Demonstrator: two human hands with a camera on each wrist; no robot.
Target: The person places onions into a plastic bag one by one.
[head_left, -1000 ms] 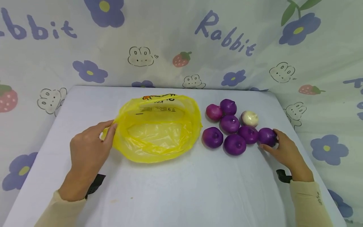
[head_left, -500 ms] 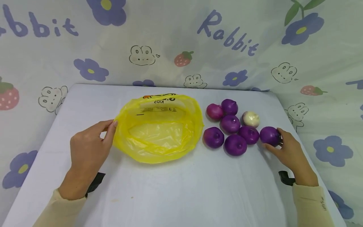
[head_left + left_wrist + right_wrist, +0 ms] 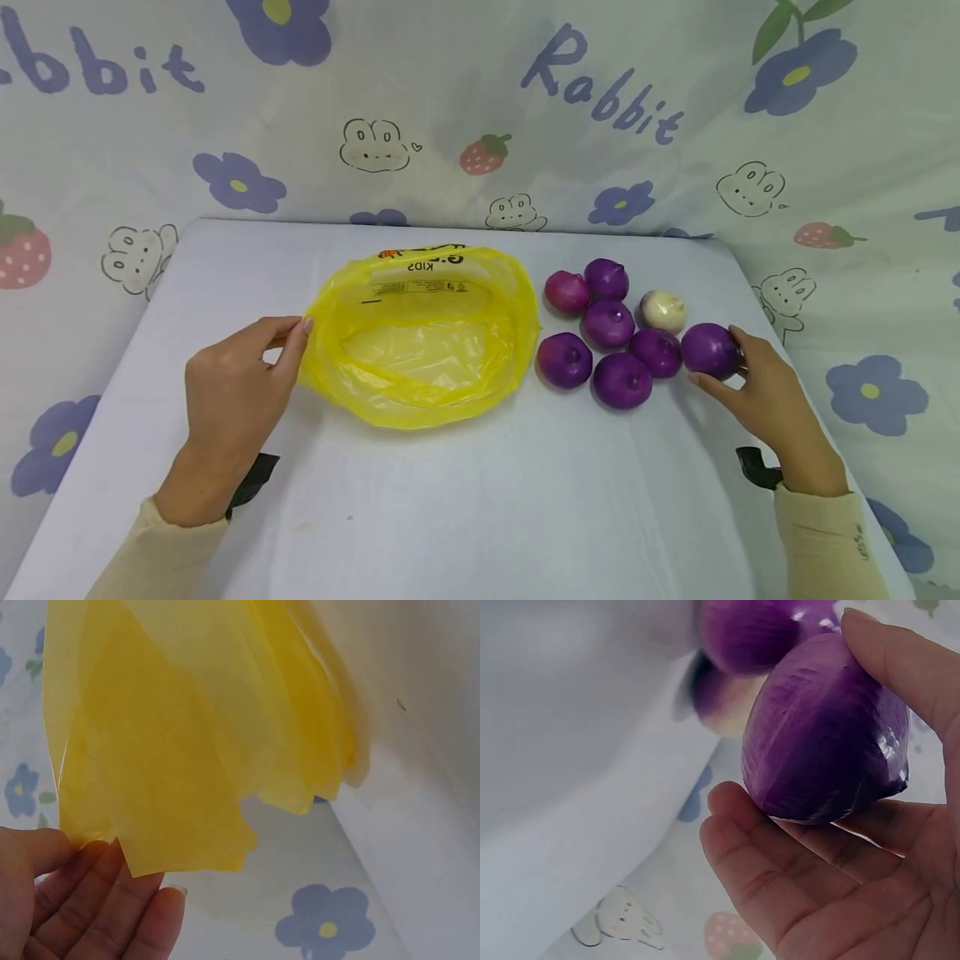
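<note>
My left hand (image 3: 240,392) pinches the left rim of a yellow plastic bag (image 3: 420,400), which lies with its mouth spread wide. In the left wrist view, thumb and fingers nip the edge of the bag (image 3: 165,765). My right hand (image 3: 776,400) holds a glossy purple onion (image 3: 711,350) between thumb and fingers, at the right end of a group of onions. The right wrist view shows this onion (image 3: 821,735) gripped with the thumb on one side and the fingers on the other.
Left of the held onion are several more purple onions (image 3: 621,381), a redder one (image 3: 567,292) and a pale one (image 3: 663,311). They stand right of the bag on a white-covered table (image 3: 480,517). A patterned cloth (image 3: 420,83) hangs behind.
The onion in my right hand has shifted slightly and now appears a little higher and larger in the head view. My left hand stays at the bag's rim.
</note>
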